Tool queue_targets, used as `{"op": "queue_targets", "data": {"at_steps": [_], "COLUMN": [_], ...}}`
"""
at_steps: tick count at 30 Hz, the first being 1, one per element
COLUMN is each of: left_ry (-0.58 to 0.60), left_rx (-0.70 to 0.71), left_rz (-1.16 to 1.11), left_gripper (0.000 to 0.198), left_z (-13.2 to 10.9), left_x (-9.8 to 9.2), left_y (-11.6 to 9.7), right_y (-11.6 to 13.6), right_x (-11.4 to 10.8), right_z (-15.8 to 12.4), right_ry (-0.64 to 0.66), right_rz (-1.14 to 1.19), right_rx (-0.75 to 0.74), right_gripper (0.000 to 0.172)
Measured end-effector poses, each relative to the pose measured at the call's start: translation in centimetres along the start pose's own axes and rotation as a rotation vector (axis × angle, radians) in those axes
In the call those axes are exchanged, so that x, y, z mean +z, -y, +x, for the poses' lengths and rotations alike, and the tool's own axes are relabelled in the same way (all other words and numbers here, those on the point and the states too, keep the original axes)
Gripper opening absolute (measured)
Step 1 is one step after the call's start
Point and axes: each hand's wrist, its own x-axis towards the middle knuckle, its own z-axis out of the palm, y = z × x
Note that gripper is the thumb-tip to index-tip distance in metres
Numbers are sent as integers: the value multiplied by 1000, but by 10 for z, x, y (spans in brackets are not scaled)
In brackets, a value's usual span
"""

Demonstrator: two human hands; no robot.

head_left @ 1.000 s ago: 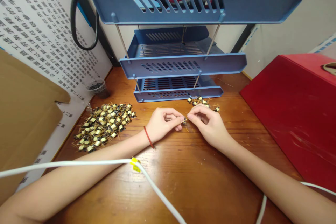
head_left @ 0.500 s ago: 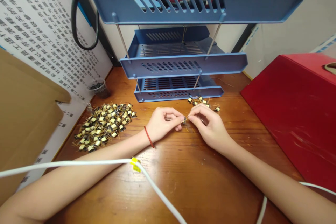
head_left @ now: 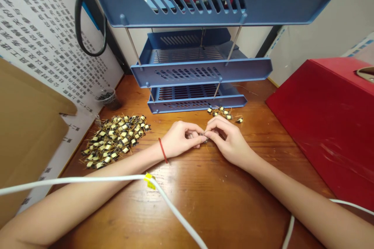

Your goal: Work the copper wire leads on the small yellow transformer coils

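My left hand and my right hand meet over the wooden desk, their fingertips together on a tiny wire-legged electronic component, probably a small transformer. The fingers hide most of it. To the left lies a heap of several similar yellow-taped transformers with thin copper wires. A smaller cluster of them sits just beyond my right hand. A red rubber band circles my left wrist.
A blue slotted tiered tray rack stands at the back of the wooden desk. A red box fills the right, and brown cardboard the left. A white cable crosses my left forearm. A small plastic cup sits by the wall.
My hands have drawn closer together, with the fingers of both now closing around the component. The view has shifted slightly.
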Motion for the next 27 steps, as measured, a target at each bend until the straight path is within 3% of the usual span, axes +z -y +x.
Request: {"op": "queue_targets", "data": {"at_steps": [16,27], "left_ry": [39,-23], "left_rx": [12,24], "left_rz": [60,125], "left_gripper": [21,21], "left_z": [1,-3], "left_x": [-1,5], "left_y": [0,0], "right_y": [1,-2], "right_x": [0,2], "right_z": [-1,2], "right_ry": [7,40], "right_rz": [-20,105], "right_rx": [-65,58], "right_gripper": [14,11]}}
